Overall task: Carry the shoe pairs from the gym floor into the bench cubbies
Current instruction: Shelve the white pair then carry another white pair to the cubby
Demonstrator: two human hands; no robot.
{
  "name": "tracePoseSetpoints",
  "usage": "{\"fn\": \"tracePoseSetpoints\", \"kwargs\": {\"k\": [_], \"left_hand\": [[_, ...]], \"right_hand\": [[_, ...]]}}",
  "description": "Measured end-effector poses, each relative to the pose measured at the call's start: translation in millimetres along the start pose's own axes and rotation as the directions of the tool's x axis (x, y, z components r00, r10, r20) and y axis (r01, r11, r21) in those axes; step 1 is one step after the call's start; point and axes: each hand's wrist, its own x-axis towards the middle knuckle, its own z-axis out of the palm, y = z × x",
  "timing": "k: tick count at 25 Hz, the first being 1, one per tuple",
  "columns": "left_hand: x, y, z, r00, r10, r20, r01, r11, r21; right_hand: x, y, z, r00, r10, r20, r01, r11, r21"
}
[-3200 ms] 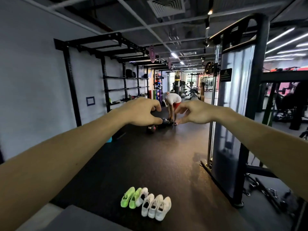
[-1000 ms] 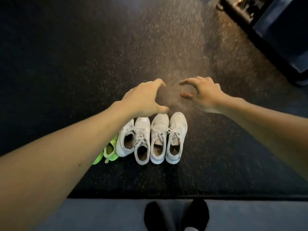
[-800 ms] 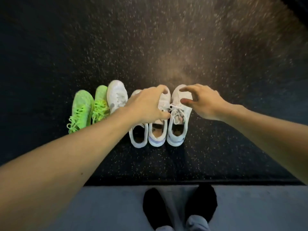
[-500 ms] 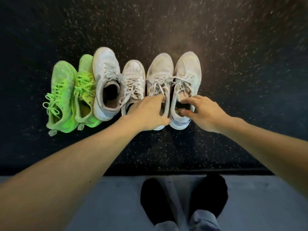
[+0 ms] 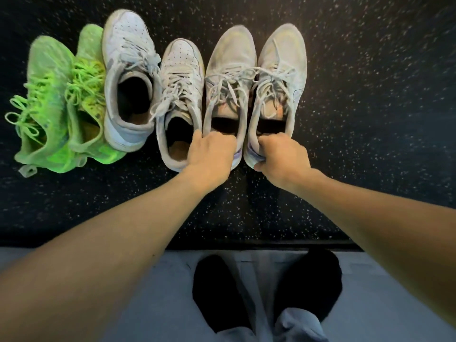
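At the bottom of the frame, 2 feet in black socks (image 5: 266, 290) stand on a grey mat (image 5: 375, 292) at the edge of the black speckled floor (image 5: 370, 119). Just above centre, the left hand (image 5: 209, 156) is closed on the heel of the left grey shoe (image 5: 228, 77), and the right hand (image 5: 282, 159) is closed on the heel of the right grey shoe (image 5: 280, 77). Both shoes sit on the floor at upper centre, at the right end of a row with 2 white sneakers (image 5: 150, 95) and a neon green pair (image 5: 59, 107) at upper left.
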Motion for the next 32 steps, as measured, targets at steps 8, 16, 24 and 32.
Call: {"fn": "tracePoseSetpoints", "kwargs": {"k": [8, 16, 24, 32], "left_hand": [[-25, 15, -50, 0.997, 0.027, -0.067, -0.039, 0.982, -0.184], [-72, 16, -216, 0.977, 0.03, -0.209, -0.062, 0.987, -0.15], [-169, 19, -493, 0.869, 0.041, -0.493, -0.108, 0.988, -0.108], [-339, 34, -774, 0.65, 0.151, -0.745, -0.181, 0.983, 0.041]], "right_hand": [[-26, 1, -33, 0.991, -0.017, -0.133, 0.027, 0.997, 0.075], [-66, -31, -193, 0.943, -0.087, -0.323, 0.116, 0.991, 0.072], [-138, -105, -477, 0.783, -0.243, -0.572, 0.253, 0.965, -0.064], [-292, -195, -762, 0.549, -0.362, -0.753, 0.299, 0.927, -0.227]]}}
